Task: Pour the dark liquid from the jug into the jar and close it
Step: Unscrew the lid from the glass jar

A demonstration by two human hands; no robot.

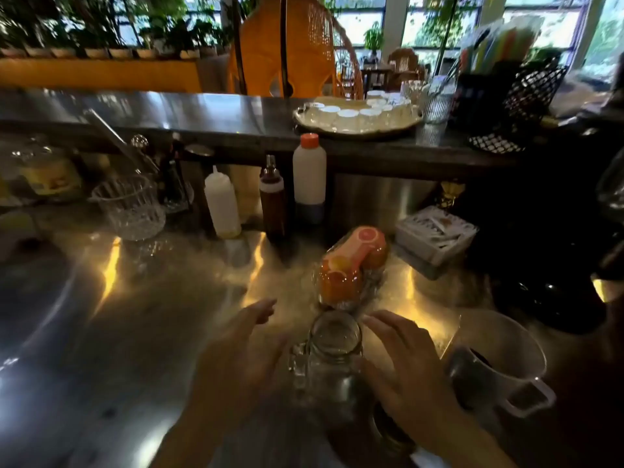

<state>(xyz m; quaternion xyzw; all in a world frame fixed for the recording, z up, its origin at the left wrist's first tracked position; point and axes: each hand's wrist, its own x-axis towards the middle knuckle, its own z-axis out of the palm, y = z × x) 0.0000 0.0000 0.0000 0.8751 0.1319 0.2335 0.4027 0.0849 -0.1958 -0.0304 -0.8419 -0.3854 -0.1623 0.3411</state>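
A clear glass jar (332, 352) with a side handle stands uncapped on the steel counter (135, 332), and no liquid shows inside it. My left hand (239, 359) hovers just left of it, fingers spread, holding nothing. My right hand (401, 363) hovers just right of it, fingers apart, also holding nothing. A white plastic jug (499, 359) with dark liquid inside sits right of my right hand, its handle pointing toward me. A dark round object, possibly the lid (395, 430), lies under my right wrist, mostly hidden.
A dish of cut orange and grapefruit (351, 265) sits just behind the jar. Squeeze bottles (223, 204), a brown bottle (271, 197), a white bottle (309, 177) and a cut-glass tumbler (130, 206) line the back. A napkin box (435, 236) stands at the right.
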